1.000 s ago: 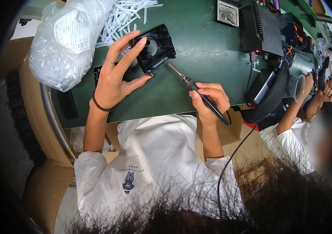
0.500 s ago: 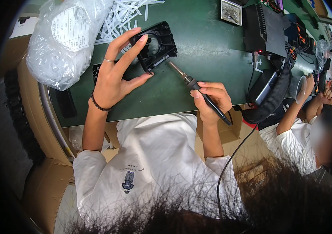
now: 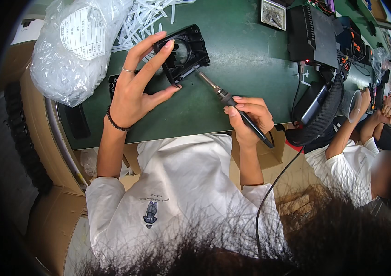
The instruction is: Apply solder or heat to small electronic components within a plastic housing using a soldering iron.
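**Both hands busy: left on black plastic part, right on soldering iron**

Left hand (image 3: 138, 89) props the black plastic part (image 3: 182, 51) up on the green table (image 3: 241, 55). Fingers spread, thumb and fingertips pinching the part's near-left edge, so clamped on it. Part sits tilted, far centre of the table, round opening facing the person.

Right hand (image 3: 249, 115) closed around the soldering iron (image 3: 232, 103) in a pen grip. Metal tip points far-left and meets the part's near-right edge. Cable runs from the handle down toward the near side.

Left to right otherwise: clear plastic bag (image 3: 73, 46) at far left, just beside the left hand. Pile of white plastic strips (image 3: 147, 16) behind the part. Black box (image 3: 312, 34) with a red light at far right. Another person (image 3: 365, 161) sits at the right, hands raised at the table edge.
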Action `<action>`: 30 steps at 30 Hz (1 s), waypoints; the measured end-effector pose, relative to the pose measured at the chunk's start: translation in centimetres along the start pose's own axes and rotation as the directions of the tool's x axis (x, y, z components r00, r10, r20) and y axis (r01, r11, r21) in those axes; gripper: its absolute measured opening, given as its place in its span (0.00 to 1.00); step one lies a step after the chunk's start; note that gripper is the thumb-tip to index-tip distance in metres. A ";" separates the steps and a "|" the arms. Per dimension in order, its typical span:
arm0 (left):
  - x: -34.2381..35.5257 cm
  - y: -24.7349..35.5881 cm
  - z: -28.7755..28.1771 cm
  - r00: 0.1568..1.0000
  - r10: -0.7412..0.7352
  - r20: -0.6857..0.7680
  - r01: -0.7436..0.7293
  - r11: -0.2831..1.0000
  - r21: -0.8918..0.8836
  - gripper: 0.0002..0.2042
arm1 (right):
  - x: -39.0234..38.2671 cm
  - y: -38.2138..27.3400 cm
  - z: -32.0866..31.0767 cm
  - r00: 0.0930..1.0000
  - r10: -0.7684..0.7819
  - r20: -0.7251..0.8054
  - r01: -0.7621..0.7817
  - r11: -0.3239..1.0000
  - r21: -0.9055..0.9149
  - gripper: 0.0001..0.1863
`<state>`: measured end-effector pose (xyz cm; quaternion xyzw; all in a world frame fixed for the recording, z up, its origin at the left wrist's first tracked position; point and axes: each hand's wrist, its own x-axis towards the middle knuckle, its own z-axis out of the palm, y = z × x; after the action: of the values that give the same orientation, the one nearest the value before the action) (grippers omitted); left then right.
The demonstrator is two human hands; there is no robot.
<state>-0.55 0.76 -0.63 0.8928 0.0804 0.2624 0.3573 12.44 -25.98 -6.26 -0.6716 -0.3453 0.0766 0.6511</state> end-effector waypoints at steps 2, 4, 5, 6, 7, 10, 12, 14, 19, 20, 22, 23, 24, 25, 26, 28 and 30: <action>0.0 0.0 -0.1 1.000 -0.002 -0.003 0.002 1.000 -0.001 0.45 | 0.1 -0.1 0.1 1.000 0.001 0.012 -0.001 1.000 0.002 0.12; 0.0 0.0 -0.1 1.000 0.002 -0.002 -0.002 1.000 0.003 0.45 | 0.0 0.1 0.0 1.000 -0.002 0.001 0.002 1.000 0.010 0.12; 0.1 0.0 -0.1 1.000 0.003 -0.002 -0.003 1.000 0.003 0.45 | -0.1 0.2 0.0 1.000 -0.004 -0.010 0.005 1.000 0.019 0.12; 0.1 0.0 0.0 1.000 0.003 -0.002 -0.003 1.000 0.001 0.45 | -0.1 0.2 0.1 1.000 -0.005 -0.010 0.005 1.000 0.019 0.12; 0.0 -0.1 0.0 1.000 0.003 -0.003 -0.003 1.000 0.000 0.45 | 0.0 0.1 0.1 1.000 0.004 -0.010 -0.004 1.000 0.025 0.12; -0.2 -0.3 -0.1 1.000 -0.006 0.018 0.006 1.000 -0.001 0.45 | 0.0 0.0 0.1 1.000 0.020 -0.006 -0.019 0.999 0.027 0.12; -0.2 -0.3 -0.1 1.000 -0.006 0.019 0.006 1.000 0.001 0.45 | 0.0 0.0 0.1 1.000 0.026 -0.004 -0.025 0.999 0.024 0.12; -0.1 -0.3 -0.1 1.000 -0.006 0.020 0.006 1.000 0.001 0.45 | -0.1 0.1 0.0 1.000 0.028 -0.006 -0.028 1.000 0.013 0.12; -0.2 -0.3 -0.1 1.000 -0.005 0.018 0.005 1.000 0.000 0.45 | 0.3 -0.7 0.9 0.996 0.060 -0.066 -0.050 0.988 0.146 0.12; -0.2 -0.3 -0.2 1.000 -0.005 0.019 0.005 1.000 0.000 0.45 | 0.4 -0.9 1.0 0.991 0.096 -0.093 -0.074 0.973 0.220 0.11; -0.1 -0.2 -0.2 1.000 -0.018 0.024 0.017 1.000 0.010 0.45 | 0.5 -0.6 0.9 0.997 0.038 -0.063 -0.025 0.978 0.207 0.11; -0.1 -0.2 -0.2 1.000 -0.017 0.025 0.017 1.000 0.009 0.45 | 0.5 -0.4 0.8 0.999 -0.019 -0.032 0.025 0.980 0.197 0.11; -0.1 -0.2 -0.3 1.000 -0.018 0.025 0.018 1.000 0.015 0.45 | 0.6 -0.5 0.9 0.999 -0.019 -0.032 0.025 0.980 0.197 0.11; -0.1 -0.2 -0.3 0.999 -0.020 0.025 0.020 1.000 0.021 0.45 | 0.7 -0.6 1.0 1.000 -0.014 -0.018 0.018 0.978 0.208 0.11; -0.1 -0.2 -0.3 0.999 -0.020 0.026 0.020 1.000 0.021 0.45 | 0.8 -0.6 1.0 1.000 -0.010 -0.003 0.011 0.975 0.220 0.11; -0.1 -0.2 -0.2 1.000 -0.012 0.021 0.011 1.000 0.017 0.45 | 0.9 -0.7 0.9 1.000 -0.012 0.013 0.010 0.979 0.204 0.11; -0.1 -0.3 -0.2 1.000 -0.009 0.020 0.009 1.000 0.014 0.45 | 1.0 -0.7 0.8 0.999 -0.015 0.030 0.009 0.982 0.188 0.11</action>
<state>-0.75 1.08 -0.73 0.8975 0.0828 0.2510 0.3529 12.45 -24.81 -5.36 -0.6038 -0.3506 0.1153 0.7066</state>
